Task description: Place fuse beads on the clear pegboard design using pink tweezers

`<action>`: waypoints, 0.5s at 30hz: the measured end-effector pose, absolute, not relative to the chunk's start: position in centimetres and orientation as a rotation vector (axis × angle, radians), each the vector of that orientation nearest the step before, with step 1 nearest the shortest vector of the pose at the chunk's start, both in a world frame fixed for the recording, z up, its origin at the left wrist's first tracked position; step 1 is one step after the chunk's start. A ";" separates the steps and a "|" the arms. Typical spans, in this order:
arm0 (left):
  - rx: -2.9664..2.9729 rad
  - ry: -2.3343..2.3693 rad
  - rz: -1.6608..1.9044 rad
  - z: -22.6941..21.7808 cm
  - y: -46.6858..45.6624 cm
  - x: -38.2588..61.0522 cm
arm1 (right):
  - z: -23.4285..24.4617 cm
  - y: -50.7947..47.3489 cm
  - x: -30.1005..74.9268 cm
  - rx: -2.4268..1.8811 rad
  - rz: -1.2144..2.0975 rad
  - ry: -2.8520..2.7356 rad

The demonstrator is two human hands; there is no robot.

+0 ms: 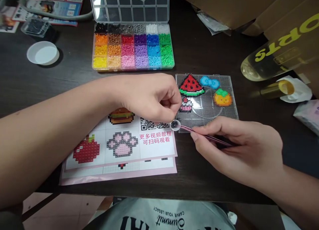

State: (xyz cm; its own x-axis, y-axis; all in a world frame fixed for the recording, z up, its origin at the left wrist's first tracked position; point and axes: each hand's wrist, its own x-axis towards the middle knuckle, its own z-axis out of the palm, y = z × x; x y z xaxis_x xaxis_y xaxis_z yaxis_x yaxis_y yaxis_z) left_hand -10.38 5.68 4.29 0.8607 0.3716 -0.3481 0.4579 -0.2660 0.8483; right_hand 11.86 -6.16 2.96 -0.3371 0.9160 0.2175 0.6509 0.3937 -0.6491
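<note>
My left hand (154,97) is closed in a pinch, with its thumb and finger at the rim of a small white round cup (178,126) that has black beads in it. Pink tweezers (211,138) are gripped in my right hand (241,147), and their tips reach into the cup. Just beyond lies a clear pegboard (206,112) bearing a bead watermelon slice (190,85), a blue bow (209,82), an orange fruit (223,97) and a cupcake (186,105), which my left hand partly hides.
An open bead case (133,69) with many colours stands at the back. Pattern sheets (157,150) lie under my left arm. A white round lid (45,53) and a clear tub (36,26) are at left. On the right are a clear bottle (261,62) and a gold tube (276,89).
</note>
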 end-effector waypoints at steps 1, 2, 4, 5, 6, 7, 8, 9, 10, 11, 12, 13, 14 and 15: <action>1.884 0.617 -0.093 4.3 5.7 -10.4 | 2.9 -6.2 11.9 -1.338 0.617 -2.094; 1.884 0.617 -0.093 4.3 5.7 -10.4 | 2.9 -6.2 11.9 -1.346 0.618 -2.094; 1.876 0.624 -0.093 4.4 5.7 -10.4 | 2.9 -6.1 11.9 -1.363 0.624 -2.097; 1.870 0.626 -0.095 4.4 5.7 -10.4 | 2.9 -6.1 11.9 -1.365 0.625 -2.095; 1.868 0.629 -0.095 4.4 5.7 -10.4 | 2.8 -6.1 11.9 -1.366 0.629 -2.091; 1.868 0.630 -0.097 4.4 5.7 -10.4 | 2.8 -6.1 11.9 -1.363 0.633 -2.088; 1.871 0.632 -0.098 4.4 5.7 -10.4 | 2.8 -6.1 11.9 -1.356 0.638 -2.085; 1.876 0.632 -0.099 4.4 5.7 -10.4 | 2.7 -6.1 11.9 -1.350 0.646 -2.082; 1.881 0.631 -0.100 4.4 5.7 -10.4 | 2.7 -6.1 11.9 -1.347 0.653 -2.080; 1.886 0.633 -0.100 4.4 5.7 -10.4 | 2.7 -6.1 11.9 -1.344 0.660 -2.081; 1.888 0.633 -0.100 4.4 5.7 -10.4 | 2.7 -6.1 11.9 -1.341 0.665 -2.084; 1.890 0.634 -0.100 4.4 5.7 -10.4 | 2.7 -6.1 11.9 -1.336 0.667 -2.085; 1.891 0.636 -0.098 4.3 5.6 -10.4 | 2.7 -6.1 11.9 -1.335 0.666 -2.086; 1.891 0.640 -0.097 4.3 5.6 -10.4 | 2.7 -6.0 11.8 -1.334 0.665 -2.087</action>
